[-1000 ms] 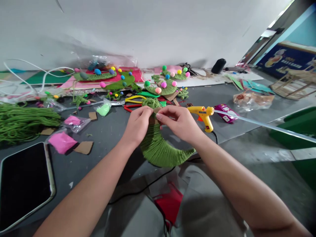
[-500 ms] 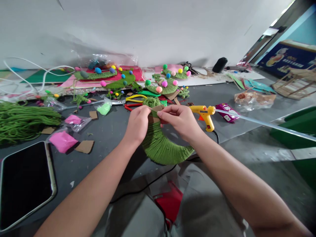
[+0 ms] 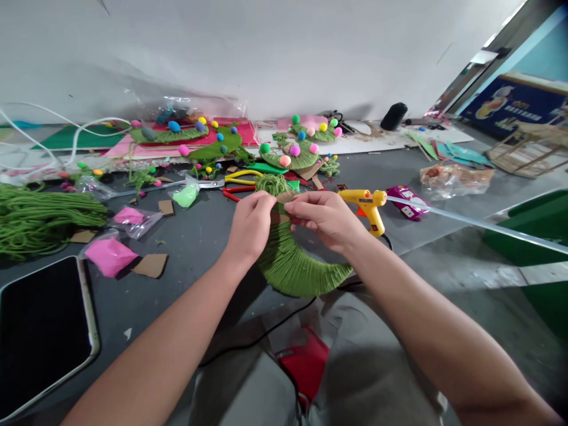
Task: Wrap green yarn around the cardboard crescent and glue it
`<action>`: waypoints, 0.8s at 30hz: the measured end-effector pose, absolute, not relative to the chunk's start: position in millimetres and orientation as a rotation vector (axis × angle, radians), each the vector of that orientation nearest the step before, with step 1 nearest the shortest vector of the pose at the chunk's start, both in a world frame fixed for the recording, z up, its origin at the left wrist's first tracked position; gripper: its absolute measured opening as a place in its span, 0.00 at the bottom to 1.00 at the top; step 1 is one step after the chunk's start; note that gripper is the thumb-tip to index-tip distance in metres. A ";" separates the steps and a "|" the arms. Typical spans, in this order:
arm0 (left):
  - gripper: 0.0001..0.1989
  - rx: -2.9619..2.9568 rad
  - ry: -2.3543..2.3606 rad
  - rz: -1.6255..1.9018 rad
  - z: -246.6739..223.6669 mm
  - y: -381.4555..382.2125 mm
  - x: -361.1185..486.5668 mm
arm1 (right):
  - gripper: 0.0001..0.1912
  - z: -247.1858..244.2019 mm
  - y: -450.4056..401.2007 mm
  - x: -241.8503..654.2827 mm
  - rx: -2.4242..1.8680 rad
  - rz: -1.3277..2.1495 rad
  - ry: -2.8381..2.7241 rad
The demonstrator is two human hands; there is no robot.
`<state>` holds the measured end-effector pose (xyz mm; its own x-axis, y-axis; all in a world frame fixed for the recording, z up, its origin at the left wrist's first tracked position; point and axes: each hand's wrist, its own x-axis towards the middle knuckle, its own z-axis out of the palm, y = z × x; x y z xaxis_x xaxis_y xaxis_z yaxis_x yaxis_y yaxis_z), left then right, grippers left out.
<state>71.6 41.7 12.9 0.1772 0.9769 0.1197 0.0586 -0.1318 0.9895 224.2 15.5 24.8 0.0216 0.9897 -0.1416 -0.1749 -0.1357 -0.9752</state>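
Observation:
A crescent shape wrapped in green yarn point(image 3: 304, 269) hangs over the table's front edge, with bare brown cardboard showing near its upper end. My left hand point(image 3: 251, 225) pinches that upper end from the left. From the right, my right hand point(image 3: 326, 218) has thumb and forefinger pressed together at the same end; its other fingers are curled. Just beyond the fingertips lies a small coil of green yarn point(image 3: 271, 184). A yellow glue gun point(image 3: 368, 207) rests to the right of my right hand.
Green yarn strands point(image 3: 47, 219) and a tablet point(image 3: 47, 337) lie at left. Scissors point(image 3: 210, 184), yellow-handled pliers point(image 3: 244, 176), pink clay point(image 3: 110, 254) and a purple packet point(image 3: 407, 203) are on the table. Decorated green crescents point(image 3: 297, 155) lie behind. A black cable point(image 3: 261, 337) crosses below.
My right hand has shifted slightly, and more of its curled fingers shows under the forefinger. The crescent has moved slightly right. Both hands remain at its upper end.

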 end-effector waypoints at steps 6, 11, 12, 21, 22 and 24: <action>0.13 1.415 1.020 1.142 15.7 37.0 72.4 | 0.15 25.2 19.9 227.0 -1.178 1.509 -0.875; 0.13 1.445 1.013 1.128 17.6 36.4 69.6 | 0.14 26.5 21.1 234.8 -1.166 1.571 -0.923; 0.13 1.458 1.013 1.128 17.7 36.2 69.4 | 0.14 27.2 20.6 236.6 -1.173 1.574 -0.933; 0.14 1.731 1.016 1.098 14.0 31.7 70.3 | 0.13 32.3 13.9 244.4 -1.177 1.552 -0.993; 0.13 1.750 1.014 1.078 13.6 32.3 69.9 | 0.12 31.5 13.3 245.6 -1.179 1.546 -1.006; 0.14 1.786 1.019 1.047 13.2 33.8 69.1 | 0.13 29.7 11.2 249.6 -1.204 1.501 -1.064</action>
